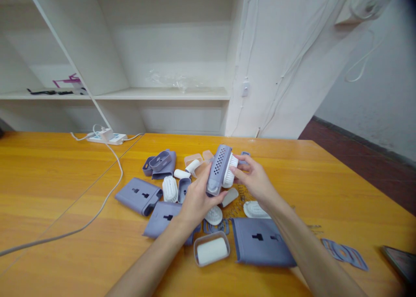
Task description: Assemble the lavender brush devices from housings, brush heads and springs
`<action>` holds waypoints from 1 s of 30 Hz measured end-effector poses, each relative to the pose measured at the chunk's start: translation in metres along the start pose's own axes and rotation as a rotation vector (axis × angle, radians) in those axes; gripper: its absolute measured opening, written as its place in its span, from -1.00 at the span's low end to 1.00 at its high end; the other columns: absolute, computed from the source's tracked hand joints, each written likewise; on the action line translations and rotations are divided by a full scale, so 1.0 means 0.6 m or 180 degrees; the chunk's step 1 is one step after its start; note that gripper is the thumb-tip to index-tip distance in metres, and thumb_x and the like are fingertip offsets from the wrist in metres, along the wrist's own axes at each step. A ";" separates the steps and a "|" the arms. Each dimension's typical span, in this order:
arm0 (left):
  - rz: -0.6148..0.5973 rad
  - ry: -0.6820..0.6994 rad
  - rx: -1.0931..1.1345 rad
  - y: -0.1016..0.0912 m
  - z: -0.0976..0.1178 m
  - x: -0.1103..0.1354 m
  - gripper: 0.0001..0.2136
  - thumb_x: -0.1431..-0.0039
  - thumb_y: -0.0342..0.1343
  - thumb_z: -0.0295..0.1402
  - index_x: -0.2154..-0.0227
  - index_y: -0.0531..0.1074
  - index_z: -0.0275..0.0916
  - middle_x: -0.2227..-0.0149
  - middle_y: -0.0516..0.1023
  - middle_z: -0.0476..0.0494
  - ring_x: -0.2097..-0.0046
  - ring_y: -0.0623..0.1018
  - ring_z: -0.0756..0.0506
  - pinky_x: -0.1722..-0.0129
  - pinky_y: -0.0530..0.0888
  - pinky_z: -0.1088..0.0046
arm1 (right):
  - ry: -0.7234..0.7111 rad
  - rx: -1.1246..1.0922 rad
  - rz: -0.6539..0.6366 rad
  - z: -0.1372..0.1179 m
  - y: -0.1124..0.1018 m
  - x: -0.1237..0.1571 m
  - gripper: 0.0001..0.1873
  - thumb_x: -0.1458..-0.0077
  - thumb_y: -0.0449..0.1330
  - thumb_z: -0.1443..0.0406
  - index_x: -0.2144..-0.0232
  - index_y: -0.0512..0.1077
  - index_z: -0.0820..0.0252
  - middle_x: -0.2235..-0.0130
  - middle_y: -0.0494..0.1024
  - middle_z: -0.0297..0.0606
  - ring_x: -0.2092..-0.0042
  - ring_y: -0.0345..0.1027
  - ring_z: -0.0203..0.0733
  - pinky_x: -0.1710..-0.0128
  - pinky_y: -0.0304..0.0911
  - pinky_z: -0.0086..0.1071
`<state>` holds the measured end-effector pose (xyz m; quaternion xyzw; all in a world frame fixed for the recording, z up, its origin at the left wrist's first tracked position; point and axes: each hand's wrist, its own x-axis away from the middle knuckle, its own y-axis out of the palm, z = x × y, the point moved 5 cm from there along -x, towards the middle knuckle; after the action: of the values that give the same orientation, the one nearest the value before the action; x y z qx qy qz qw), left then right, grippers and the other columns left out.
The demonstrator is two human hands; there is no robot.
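Note:
My left hand [196, 199] is closed around a lavender perforated shell [218, 169], held upright above the table. My right hand [255, 177] pinches a white ribbed insert [230, 172] that sits against the shell's right side. Below the hands lie scattered parts on the wooden table [65, 193]: a white ribbed piece [169, 188], small white caps [213, 214], a coiled spring [238, 206] and a clear tray with a white block [212, 248].
Several flat lavender cases [139, 195] [261, 241] lie around the parts, with lavender cups [160, 162] behind. A white power strip [105, 136] and its cable [97, 210] cross the left side. A dark device [401, 260] lies at the right edge. White shelves [162, 93] stand behind.

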<state>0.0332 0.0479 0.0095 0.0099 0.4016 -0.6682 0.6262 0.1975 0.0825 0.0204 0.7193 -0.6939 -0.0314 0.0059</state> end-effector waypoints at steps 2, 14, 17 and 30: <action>0.0006 -0.0015 0.0015 0.000 -0.001 0.001 -0.24 -0.04 0.28 -0.31 -0.27 0.07 -0.21 -0.25 0.32 -0.23 -0.25 0.35 -0.17 -0.24 0.29 0.27 | 0.0033 -0.0046 -0.0024 -0.001 0.003 0.002 -0.47 0.09 0.35 0.16 0.07 0.32 0.18 0.33 0.60 -0.27 0.36 0.51 -0.15 0.34 0.45 -0.27; 0.0217 -0.0129 0.0102 0.001 -0.006 0.003 -0.32 -0.08 0.21 -0.30 -0.26 0.11 -0.21 -0.25 0.31 -0.25 -0.25 0.34 -0.21 -0.24 0.26 0.24 | 0.0435 -0.0188 0.0045 -0.006 -0.007 0.003 -0.44 -0.11 0.20 0.19 -0.15 0.25 0.08 0.26 0.61 -0.24 0.37 0.52 -0.16 0.32 0.44 -0.29; 0.0236 -0.0241 0.0203 0.001 -0.009 0.004 -0.35 -0.11 0.19 -0.29 -0.25 0.13 -0.22 -0.23 0.34 -0.25 -0.22 0.37 -0.20 -0.22 0.28 0.25 | 0.0508 -0.0169 0.0089 -0.004 -0.013 0.000 -0.46 -0.13 0.18 0.16 -0.15 0.23 0.08 0.22 0.60 -0.21 0.38 0.51 -0.16 0.33 0.44 -0.29; 0.0610 -0.1488 0.1738 -0.008 -0.030 -0.002 -0.52 -0.07 0.23 -0.13 -0.02 0.42 -0.25 -0.02 0.52 -0.24 -0.03 0.51 -0.21 -0.02 0.46 0.23 | 0.0714 0.0227 0.0524 0.022 -0.079 -0.020 -0.68 -0.17 0.12 0.13 0.06 0.34 0.12 0.26 0.58 -0.19 0.34 0.53 -0.17 0.36 0.42 -0.35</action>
<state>0.0205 0.0584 0.0005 0.0612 0.0520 -0.6732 0.7351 0.2435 0.0966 0.0053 0.6587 -0.7463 0.0745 0.0604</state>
